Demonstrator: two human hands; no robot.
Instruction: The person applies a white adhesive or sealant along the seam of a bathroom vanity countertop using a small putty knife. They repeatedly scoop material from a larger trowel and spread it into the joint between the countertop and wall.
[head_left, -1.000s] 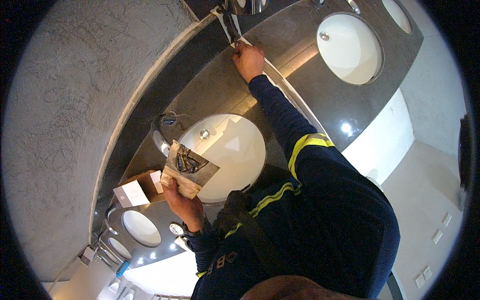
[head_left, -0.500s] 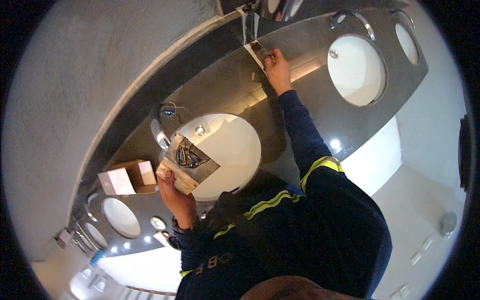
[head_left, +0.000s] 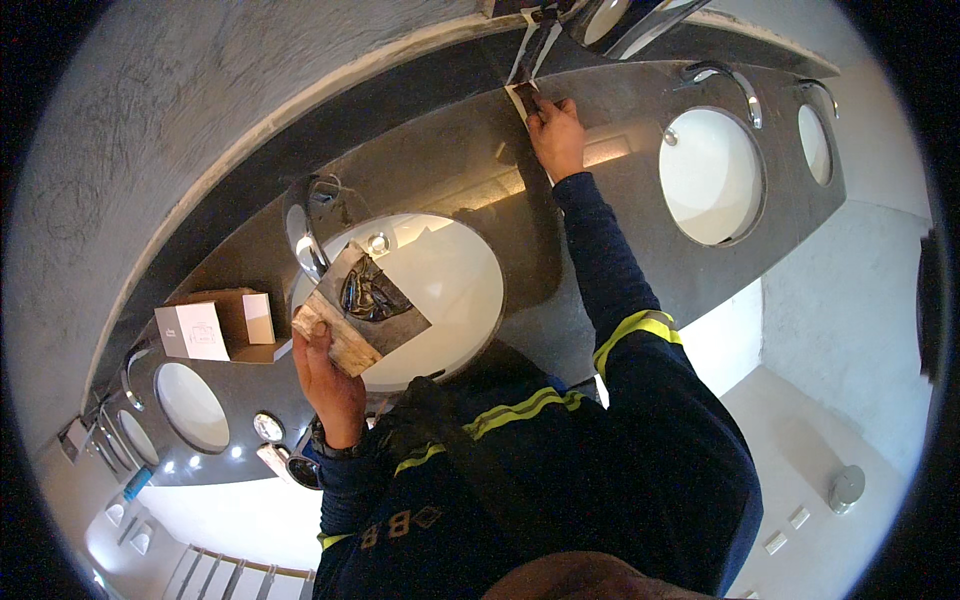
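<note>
My left hand (head_left: 336,392) grips a flat board (head_left: 398,338) by its pale, wood-like edge, above the large oval sink (head_left: 455,320). A glossy, dark smear of paste (head_left: 368,292) lies on the board's grey face. Farther off, my right hand (head_left: 558,138) is closed, fingers pinched, at a joint in the dark countertop. Light strips of tape (head_left: 518,102) run beside that joint and continue up the backsplash. Something small and dark shows at the right fingertips; I cannot make out what it is.
A curved chrome faucet (head_left: 302,232) rises beside the large sink, close to the board. An open cardboard box (head_left: 238,325) stands on the counter at left. Another oval sink (head_left: 710,178) lies right of my right arm. A round dial-like object (head_left: 268,427) sits near the counter's front edge.
My right hand has moved along the taped joint, closer to the backsplash. The view has shifted, and the left hand still holds the board over the sink.
</note>
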